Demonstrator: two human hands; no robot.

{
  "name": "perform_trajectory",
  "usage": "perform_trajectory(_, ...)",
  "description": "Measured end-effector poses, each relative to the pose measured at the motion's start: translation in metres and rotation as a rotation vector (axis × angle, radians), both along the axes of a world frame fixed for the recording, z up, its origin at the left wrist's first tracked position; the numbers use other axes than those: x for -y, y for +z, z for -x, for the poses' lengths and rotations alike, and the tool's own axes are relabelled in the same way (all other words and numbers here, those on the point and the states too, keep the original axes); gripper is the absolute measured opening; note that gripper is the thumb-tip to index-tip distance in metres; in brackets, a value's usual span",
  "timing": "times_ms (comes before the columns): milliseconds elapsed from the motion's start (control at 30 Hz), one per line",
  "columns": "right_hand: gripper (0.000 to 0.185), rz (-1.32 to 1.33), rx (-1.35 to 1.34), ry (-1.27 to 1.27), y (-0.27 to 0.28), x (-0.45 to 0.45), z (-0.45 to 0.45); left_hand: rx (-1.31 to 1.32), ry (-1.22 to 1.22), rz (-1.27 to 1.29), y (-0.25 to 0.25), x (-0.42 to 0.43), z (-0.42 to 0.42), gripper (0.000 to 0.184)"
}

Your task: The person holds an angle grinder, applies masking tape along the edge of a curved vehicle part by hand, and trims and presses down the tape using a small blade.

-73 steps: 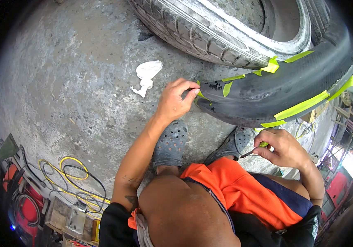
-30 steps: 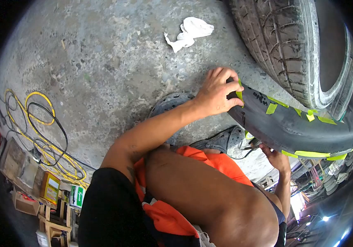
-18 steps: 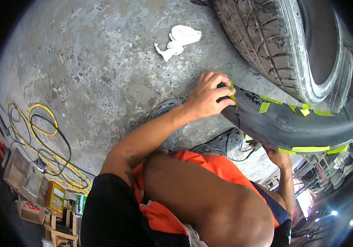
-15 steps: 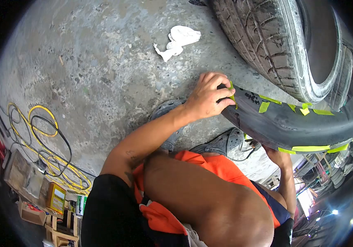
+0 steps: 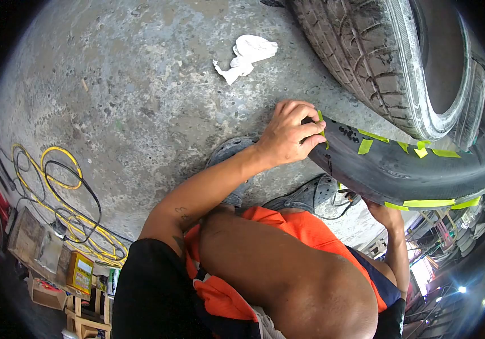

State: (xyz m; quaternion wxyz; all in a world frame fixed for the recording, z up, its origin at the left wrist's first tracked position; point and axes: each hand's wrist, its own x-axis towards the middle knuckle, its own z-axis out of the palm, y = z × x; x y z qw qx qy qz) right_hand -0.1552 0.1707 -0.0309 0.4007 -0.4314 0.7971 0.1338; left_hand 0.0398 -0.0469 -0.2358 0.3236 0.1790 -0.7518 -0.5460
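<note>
The person's left hand point(image 5: 290, 133) grips the narrow end of a curved black panel point(image 5: 378, 166), fingertips at a yellow-green tape strip point(image 5: 320, 117). The right hand point(image 5: 385, 213) is under the panel's near edge, its fingers partly hidden. More tape pieces point(image 5: 428, 203) line the near and far edges; beyond the far edge is a treaded tire point(image 5: 361, 62). The concrete floor point(image 5: 141, 113) bears a crumpled white cloth point(image 5: 254, 49) and looped yellow and black cables point(image 5: 92, 240).

Tape point(image 5: 428, 203) on the panel point(image 5: 392, 173) — tyre point(image 5: 361, 56) behind, cords point(image 5: 92, 239) far left.
</note>
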Motion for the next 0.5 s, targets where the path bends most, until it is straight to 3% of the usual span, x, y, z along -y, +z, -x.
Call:
perform_trajectory(167, 0.028, -0.022, -0.003, -0.019, -0.0009, 0.0017, -0.0009, 0.011, -0.002, 0.024, 0.0023, -0.0018, -0.0008, 0.026)
perform_trajectory(233, 0.021, 0.116, -0.036, 0.036, -0.0038, 0.0014, -0.0017, 0.031, -0.012, 0.044, 0.0034, -0.0022, -0.0017, 0.030)
perform_trajectory(500, 0.024, 0.055, -0.019, 0.042, 0.0024, 0.0071, -0.0037, 0.023, -0.039, -0.015, 0.0086, -0.0001, -0.0058, 0.035)
